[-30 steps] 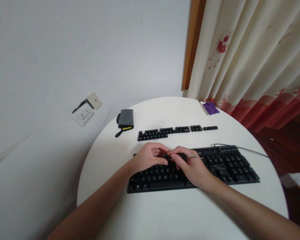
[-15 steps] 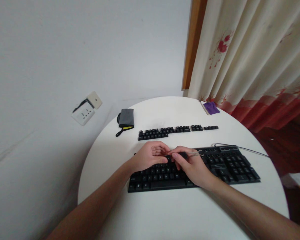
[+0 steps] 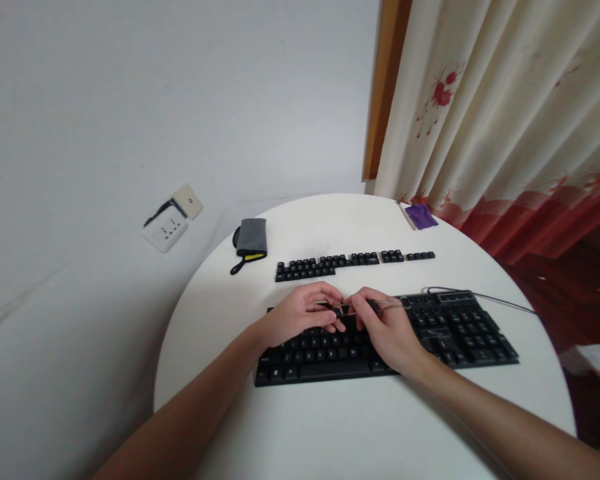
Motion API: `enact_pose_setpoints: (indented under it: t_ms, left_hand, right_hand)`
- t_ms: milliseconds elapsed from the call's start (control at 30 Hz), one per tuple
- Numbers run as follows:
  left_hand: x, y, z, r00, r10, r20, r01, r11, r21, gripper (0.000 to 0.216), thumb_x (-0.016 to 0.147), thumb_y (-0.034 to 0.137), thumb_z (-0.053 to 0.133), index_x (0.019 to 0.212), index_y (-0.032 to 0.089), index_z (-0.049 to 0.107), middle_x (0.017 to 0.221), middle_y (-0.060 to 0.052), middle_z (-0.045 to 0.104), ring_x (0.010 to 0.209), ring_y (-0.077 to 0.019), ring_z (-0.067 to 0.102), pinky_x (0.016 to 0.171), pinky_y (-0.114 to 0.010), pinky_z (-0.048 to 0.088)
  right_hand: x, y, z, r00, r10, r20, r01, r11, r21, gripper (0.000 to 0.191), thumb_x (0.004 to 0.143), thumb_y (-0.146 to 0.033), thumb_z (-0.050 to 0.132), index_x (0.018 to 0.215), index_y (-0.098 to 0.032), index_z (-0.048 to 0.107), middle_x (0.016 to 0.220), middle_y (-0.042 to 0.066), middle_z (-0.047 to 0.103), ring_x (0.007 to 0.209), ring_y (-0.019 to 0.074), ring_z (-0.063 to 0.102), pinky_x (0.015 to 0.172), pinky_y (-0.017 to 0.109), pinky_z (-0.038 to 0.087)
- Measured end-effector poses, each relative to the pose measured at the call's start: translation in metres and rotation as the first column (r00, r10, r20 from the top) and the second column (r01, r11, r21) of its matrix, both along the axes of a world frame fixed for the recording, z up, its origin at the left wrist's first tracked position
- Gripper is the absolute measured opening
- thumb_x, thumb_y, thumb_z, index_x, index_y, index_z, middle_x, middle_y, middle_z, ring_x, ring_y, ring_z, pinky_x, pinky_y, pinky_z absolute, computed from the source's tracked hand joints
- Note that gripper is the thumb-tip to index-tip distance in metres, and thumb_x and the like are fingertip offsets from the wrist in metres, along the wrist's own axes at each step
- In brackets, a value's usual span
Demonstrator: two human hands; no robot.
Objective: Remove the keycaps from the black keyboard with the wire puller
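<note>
A black keyboard [image 3: 335, 370] lies on the round white table, with keys gone from part of its upper rows. Above its middle, my right hand [image 3: 385, 330] is closed around a thin wire keycap puller [image 3: 393, 305], whose wire ends point left and whose loop sticks out to the right. My left hand [image 3: 297, 313] pinches a small black keycap [image 3: 337, 311] between thumb and fingers, right at the puller's wire tips. Both hands hover close over the keys and partly hide them.
Behind the keyboard, loose keycaps [image 3: 305, 268] sit in rows. A grey cloth pouch [image 3: 251, 237] with a black loop lies at the back left, a purple cloth [image 3: 421, 217] at the back right. The keyboard's cable [image 3: 500, 303] runs off the table's [image 3: 330, 433] right edge.
My hands have drawn slightly apart, and more of the puller's wire shows between them. My right hand's fingers have shifted along the puller. The keyboard and keycap rows stay put.
</note>
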State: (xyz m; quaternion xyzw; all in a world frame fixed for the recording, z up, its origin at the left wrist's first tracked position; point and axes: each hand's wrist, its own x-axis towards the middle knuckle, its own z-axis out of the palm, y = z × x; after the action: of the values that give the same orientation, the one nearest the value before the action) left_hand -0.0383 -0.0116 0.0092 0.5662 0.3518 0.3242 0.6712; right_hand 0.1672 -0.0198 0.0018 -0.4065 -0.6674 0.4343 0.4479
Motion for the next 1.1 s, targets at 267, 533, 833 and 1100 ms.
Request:
enact_pose_setpoints:
  t_ms: [267,533,833,1100]
  left_hand:
    - [0.000,0.002,-0.006,0.996,0.091,-0.014,-0.092,0.993,-0.074,0.027,0.080,0.024,0.079,0.102,0.014,0.069,0.093,-0.008,0.073,0.082,-0.0159,0.071,0.081,-0.030,0.056]
    - [-0.004,0.007,-0.013,0.972,0.228,-0.061,-0.227,0.974,0.021,0.028,0.079,0.025,0.079,0.103,0.014,0.072,0.087,-0.007,0.075,0.082,-0.0173,0.072,0.082,-0.031,0.054]
    - [-0.001,0.007,-0.007,0.962,0.270,-0.038,-0.267,0.962,0.062,0.026,0.072,0.021,0.083,0.091,0.014,0.069,0.092,-0.006,0.075,0.087,-0.0160,0.071,0.088,-0.031,0.053]
    - [0.000,0.004,-0.005,0.976,0.201,-0.079,-0.198,0.979,0.043,0.031,0.066,0.023,0.087,0.087,0.014,0.066,0.084,-0.005,0.074,0.080,-0.0165,0.071,0.080,-0.030,0.056]
  right_hand:
    - [-0.001,0.002,-0.005,1.000,-0.015,0.025,0.016,1.000,-0.018,0.031,0.098,-0.038,0.052,0.075,-0.019,0.063,0.061,-0.002,0.055,0.059,0.0135,0.050,0.060,0.026,0.039]
    - [0.006,0.006,-0.001,0.986,-0.151,-0.064,0.156,0.985,0.075,0.039,0.103,-0.039,0.040,0.076,-0.020,0.060,0.080,0.004,0.062,0.085,0.0191,0.060,0.080,0.030,0.044]
    - [0.007,0.004,0.003,0.976,0.084,0.201,-0.141,0.947,0.290,0.017,0.100,-0.023,0.045,0.103,-0.022,0.062,0.089,0.006,0.060,0.084,0.0193,0.058,0.077,0.032,0.046]
    - [0.000,0.002,-0.006,0.962,0.116,0.248,-0.192,0.932,0.309,0.012,0.093,-0.019,0.059,0.104,-0.023,0.063,0.094,0.005,0.060,0.087,0.0194,0.061,0.077,0.031,0.050]
